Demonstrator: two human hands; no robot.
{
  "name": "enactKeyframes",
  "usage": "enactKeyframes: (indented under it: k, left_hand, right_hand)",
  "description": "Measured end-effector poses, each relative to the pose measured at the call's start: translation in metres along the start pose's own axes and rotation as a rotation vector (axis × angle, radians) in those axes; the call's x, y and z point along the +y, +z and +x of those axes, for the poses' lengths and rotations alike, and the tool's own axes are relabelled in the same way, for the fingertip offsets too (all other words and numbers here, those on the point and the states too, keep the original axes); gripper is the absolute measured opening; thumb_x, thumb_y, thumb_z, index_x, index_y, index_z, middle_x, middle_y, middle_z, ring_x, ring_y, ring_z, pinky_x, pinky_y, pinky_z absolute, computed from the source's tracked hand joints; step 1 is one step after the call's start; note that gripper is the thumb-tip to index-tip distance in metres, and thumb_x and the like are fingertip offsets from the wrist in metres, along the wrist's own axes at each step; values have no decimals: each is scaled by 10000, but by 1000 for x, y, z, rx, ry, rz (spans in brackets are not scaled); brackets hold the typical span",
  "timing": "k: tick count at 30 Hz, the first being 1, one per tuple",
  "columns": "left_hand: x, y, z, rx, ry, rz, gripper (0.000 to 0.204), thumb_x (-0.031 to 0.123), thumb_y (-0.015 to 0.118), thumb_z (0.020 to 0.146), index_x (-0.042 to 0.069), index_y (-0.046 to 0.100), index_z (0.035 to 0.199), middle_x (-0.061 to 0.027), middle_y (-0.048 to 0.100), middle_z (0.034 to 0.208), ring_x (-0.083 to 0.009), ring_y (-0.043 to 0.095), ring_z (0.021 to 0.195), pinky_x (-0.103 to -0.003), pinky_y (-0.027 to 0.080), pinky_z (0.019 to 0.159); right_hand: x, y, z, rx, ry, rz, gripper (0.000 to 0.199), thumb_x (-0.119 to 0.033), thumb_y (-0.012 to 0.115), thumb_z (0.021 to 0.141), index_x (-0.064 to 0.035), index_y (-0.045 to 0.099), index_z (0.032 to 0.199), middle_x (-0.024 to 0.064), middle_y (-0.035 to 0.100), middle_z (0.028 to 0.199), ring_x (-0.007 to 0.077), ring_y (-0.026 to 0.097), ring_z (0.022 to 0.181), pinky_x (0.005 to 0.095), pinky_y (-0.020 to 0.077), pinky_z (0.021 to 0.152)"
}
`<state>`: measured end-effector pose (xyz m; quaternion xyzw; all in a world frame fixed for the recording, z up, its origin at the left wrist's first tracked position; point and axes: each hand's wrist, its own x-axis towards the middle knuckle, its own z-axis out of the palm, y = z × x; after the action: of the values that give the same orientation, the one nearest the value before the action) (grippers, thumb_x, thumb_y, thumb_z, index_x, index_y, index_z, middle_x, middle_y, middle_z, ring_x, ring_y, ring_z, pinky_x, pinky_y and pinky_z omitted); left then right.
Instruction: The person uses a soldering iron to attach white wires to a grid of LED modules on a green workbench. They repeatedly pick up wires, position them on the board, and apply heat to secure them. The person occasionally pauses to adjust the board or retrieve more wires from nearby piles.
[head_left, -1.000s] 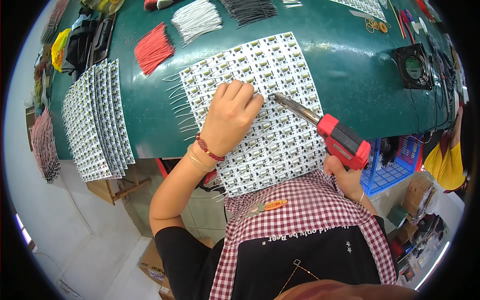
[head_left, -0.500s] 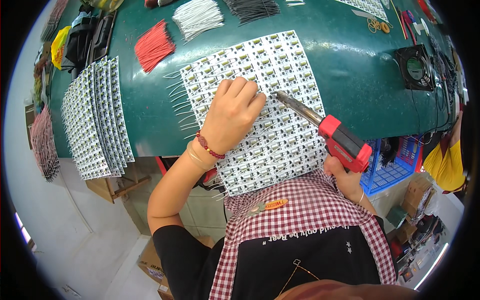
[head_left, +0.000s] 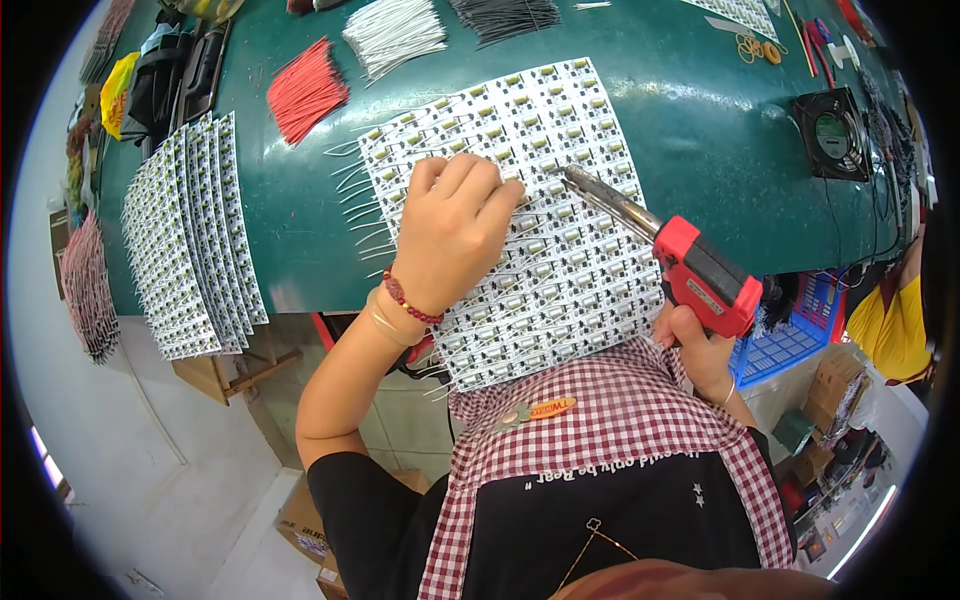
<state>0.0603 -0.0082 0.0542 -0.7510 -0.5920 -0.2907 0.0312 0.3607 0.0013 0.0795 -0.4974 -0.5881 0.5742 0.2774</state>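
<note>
A large white sheet of circuit boards (head_left: 545, 290) lies partly on the table and reaches over its near edge to my apron. White wires (head_left: 368, 225) stick out from its left side. My left hand (head_left: 452, 235) rests over the middle of the sheet, its fingers curled and pinched together; what they hold is hidden. My right hand (head_left: 700, 350) grips the handle of a red and black soldering gun (head_left: 708, 280). The gun's dark metal tip points left and sits close to the boards, a little right of my left fingertips. I cannot tell whether it touches.
Beyond the sheet lie bundles of red wires (head_left: 308, 90), white wires (head_left: 395, 35) and black wires (head_left: 505, 18). Stacked board sheets (head_left: 190, 240) overhang the green table (head_left: 710, 190) at left. A small black fan (head_left: 832, 135) stands at right, above a blue crate (head_left: 785, 345).
The soldering gun and my right hand have shifted slightly right, drawing the tip away from my left fingers. My left hand has moved a little to the left.
</note>
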Motion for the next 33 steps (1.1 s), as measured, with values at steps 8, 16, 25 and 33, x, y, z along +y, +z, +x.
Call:
enactKeyframes:
  k: [8, 16, 25, 33]
  left_hand:
    - [-1, 8, -1, -34, 16, 51, 197, 35, 645, 684, 87, 672, 871, -16, 464, 724, -184, 518, 752, -333, 376, 686]
    - [1, 12, -1, -16, 14, 43, 208, 30, 642, 684, 69, 675, 886, -29, 481, 737, -199, 524, 772, -338, 383, 699]
    - [1, 11, 0, -26, 1, 29, 209, 17, 633, 688, 64, 674, 887, -32, 487, 743, -202, 532, 787, -341, 386, 709]
    - [1, 9, 1, -21, 12, 74, 186, 30, 641, 693, 89, 673, 867, -16, 478, 721, -188, 536, 768, -335, 387, 711]
  right_hand:
    - [-6, -8, 10, -119, 185, 63, 210, -93, 711, 863, -17, 604, 1028, 14, 616, 769, 86, 569, 653, 252, 464, 573]
    - [-1, -5, 14, -98, 152, -26, 309, -90, 737, 831, -18, 623, 1109, 41, 659, 964, 99, 612, 803, 263, 509, 711]
    - [-3, -9, 12, -128, 152, -31, 313, -89, 736, 831, -14, 625, 1114, 45, 656, 966, 101, 608, 794, 266, 506, 686]
    - [-3, -7, 12, -95, 124, 17, 282, -112, 729, 851, -19, 619, 1093, 19, 631, 836, 88, 572, 661, 253, 481, 582]
